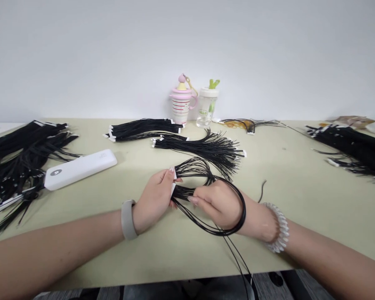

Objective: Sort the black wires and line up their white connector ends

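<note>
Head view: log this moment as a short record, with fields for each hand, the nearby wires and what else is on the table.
left hand: pinches the white-tabbed end of a black wire bundle
right hand: grips the same bundle, long strands looping beside its wrist
nearby: second black wire bundle, just beyond the hands
rest: white power bank, pink cup, clear bottle, pale green table
</note>
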`<state>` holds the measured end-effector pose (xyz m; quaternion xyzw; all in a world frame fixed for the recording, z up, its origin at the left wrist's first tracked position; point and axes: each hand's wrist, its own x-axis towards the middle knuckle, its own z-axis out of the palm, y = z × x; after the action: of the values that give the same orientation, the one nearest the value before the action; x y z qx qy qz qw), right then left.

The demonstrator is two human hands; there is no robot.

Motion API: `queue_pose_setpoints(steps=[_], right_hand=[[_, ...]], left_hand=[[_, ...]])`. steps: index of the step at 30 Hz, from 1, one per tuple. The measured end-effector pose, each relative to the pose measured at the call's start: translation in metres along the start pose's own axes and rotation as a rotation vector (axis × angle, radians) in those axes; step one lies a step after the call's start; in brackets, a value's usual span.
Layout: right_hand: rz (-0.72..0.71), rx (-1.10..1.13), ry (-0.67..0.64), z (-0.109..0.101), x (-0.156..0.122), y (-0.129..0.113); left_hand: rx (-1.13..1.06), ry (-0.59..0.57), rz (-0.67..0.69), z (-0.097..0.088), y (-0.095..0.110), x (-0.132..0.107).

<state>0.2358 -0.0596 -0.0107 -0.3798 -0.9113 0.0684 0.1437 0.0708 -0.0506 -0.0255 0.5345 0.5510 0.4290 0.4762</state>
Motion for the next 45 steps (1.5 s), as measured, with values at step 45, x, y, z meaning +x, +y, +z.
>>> queue_pose_setpoints(steps=[45], right_hand=[[0.279, 1.084, 0.965, -0.072, -0.006, 0.070]], left_hand=[[-0.305, 0.021, -0.141, -0.002, -0.010, 0.012]])
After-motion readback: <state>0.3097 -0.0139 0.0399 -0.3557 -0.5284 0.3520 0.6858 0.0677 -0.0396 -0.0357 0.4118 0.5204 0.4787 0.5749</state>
